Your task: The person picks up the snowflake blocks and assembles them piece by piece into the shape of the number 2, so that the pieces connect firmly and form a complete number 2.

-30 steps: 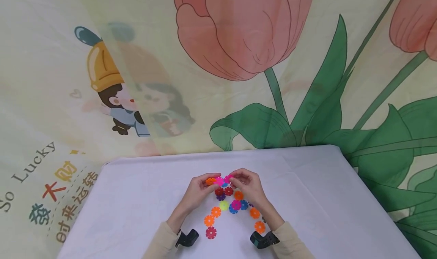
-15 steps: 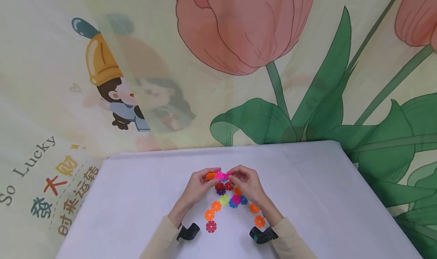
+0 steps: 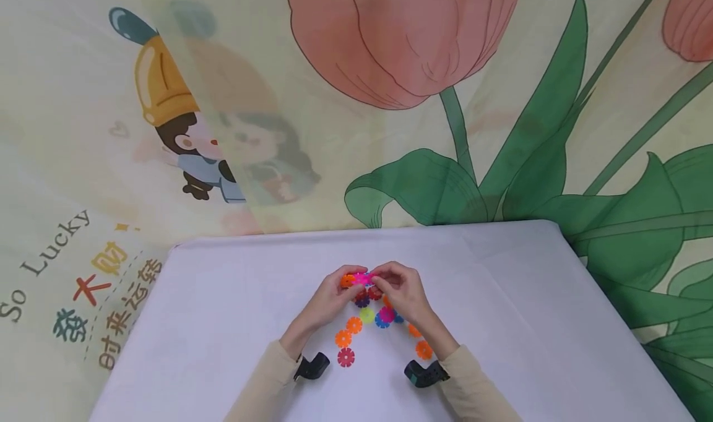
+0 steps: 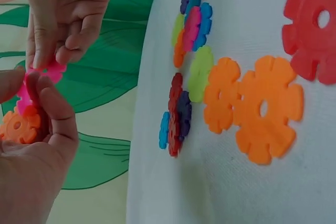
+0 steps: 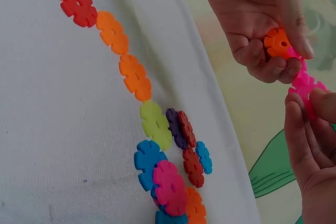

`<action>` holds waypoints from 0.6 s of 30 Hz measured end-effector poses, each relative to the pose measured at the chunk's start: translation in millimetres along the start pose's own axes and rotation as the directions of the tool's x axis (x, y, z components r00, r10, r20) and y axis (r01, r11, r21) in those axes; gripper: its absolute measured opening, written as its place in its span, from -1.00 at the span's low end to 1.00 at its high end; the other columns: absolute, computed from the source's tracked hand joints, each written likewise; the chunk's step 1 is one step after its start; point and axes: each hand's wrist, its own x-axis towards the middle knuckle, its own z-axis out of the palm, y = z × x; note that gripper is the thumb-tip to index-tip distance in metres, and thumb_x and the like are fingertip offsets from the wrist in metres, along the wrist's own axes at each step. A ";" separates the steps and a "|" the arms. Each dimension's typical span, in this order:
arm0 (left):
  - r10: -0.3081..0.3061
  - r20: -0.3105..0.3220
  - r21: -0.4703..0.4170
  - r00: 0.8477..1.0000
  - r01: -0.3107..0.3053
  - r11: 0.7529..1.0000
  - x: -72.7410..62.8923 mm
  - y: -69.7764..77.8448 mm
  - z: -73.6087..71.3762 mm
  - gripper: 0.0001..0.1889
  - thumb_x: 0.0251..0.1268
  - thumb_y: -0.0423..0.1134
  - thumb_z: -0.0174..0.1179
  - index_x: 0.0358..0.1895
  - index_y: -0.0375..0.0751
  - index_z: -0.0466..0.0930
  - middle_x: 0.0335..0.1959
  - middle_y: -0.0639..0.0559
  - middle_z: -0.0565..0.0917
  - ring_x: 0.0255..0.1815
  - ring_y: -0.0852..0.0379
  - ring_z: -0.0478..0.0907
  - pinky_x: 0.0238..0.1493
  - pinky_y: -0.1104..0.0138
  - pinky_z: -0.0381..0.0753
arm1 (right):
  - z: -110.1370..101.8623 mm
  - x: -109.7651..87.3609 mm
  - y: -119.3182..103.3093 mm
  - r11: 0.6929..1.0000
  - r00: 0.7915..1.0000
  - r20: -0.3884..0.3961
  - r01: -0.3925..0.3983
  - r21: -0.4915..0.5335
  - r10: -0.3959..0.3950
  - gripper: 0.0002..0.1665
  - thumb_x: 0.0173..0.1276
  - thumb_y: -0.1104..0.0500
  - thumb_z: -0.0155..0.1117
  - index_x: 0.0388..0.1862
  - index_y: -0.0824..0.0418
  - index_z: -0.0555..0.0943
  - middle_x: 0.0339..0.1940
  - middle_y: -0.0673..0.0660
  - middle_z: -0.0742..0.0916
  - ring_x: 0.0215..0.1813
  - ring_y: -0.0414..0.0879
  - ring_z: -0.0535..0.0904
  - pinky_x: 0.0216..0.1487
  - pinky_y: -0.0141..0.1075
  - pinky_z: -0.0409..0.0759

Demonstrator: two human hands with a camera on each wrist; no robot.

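Note:
Both hands are raised above the far part of the table, fingertips almost meeting. My left hand (image 3: 330, 295) grips an orange flower-shaped plastic disc (image 4: 20, 125) and a pink disc joined to it, thumb over the pink one. Between thumb and fingers, my right hand (image 3: 403, 289) pinches a pink flower-shaped disc (image 5: 307, 86). The two pink discs touch or overlap at their notched edges; whether they are slotted together I cannot tell. Below the hands, on the cloth, lie a lime disc (image 5: 156, 125), dark red discs (image 5: 192, 167) and a purple disc (image 5: 176, 128).
A chain of orange discs (image 4: 264, 109) ends in a red disc (image 3: 346, 357) at the near left. Blue discs and a pink disc (image 5: 170, 186) overlap in the middle, with more orange discs (image 3: 424, 349) to the right. White cloth covers the table (image 3: 223, 323); a printed curtain hangs behind.
The right hand has come slightly closer to the left, bringing the two pink discs together. The head view has tilted a little, so the table appears higher. Discs on the cloth stay put.

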 end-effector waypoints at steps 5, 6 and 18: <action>0.020 0.001 0.025 1.000 -0.020 0.999 -0.8 1.2 3.3 -0.61 0.45 -0.38 0.11 0.28 -0.38 0.39 0.18 -0.26 0.52 0.09 -0.21 0.57 0.11 0.33 0.58 | 2.1 -1.0 1.0 1.000 1.000 -0.007 0.001 0.003 -0.001 -0.89 0.30 0.34 0.36 -0.20 0.34 0.69 -0.34 0.23 0.72 -0.32 0.23 0.67 -0.23 -0.22 0.71; 0.021 0.004 0.028 1.000 -0.021 0.999 -0.6 1.2 3.7 -0.61 0.45 -0.38 0.11 0.28 -0.38 0.39 0.18 -0.26 0.52 0.09 -0.20 0.57 0.11 0.34 0.58 | 1.7 -1.3 1.5 1.000 1.000 -0.005 -0.007 0.002 0.007 -0.89 0.31 0.33 0.36 -0.19 0.34 0.70 -0.33 0.22 0.73 -0.32 0.22 0.68 -0.23 -0.24 0.71; 0.011 -0.273 0.098 0.962 0.016 0.995 4.9 6.7 -13.1 -0.66 0.27 -0.32 0.33 0.10 -0.29 0.60 0.02 -0.10 0.64 -0.16 0.05 0.55 -0.25 0.46 0.58 | -20.5 11.5 3.6 0.944 0.980 -0.018 -0.195 -0.265 0.197 -0.61 0.39 0.13 0.32 0.12 0.32 0.65 -0.06 0.27 0.65 -0.33 0.05 0.66 -0.26 -0.29 0.67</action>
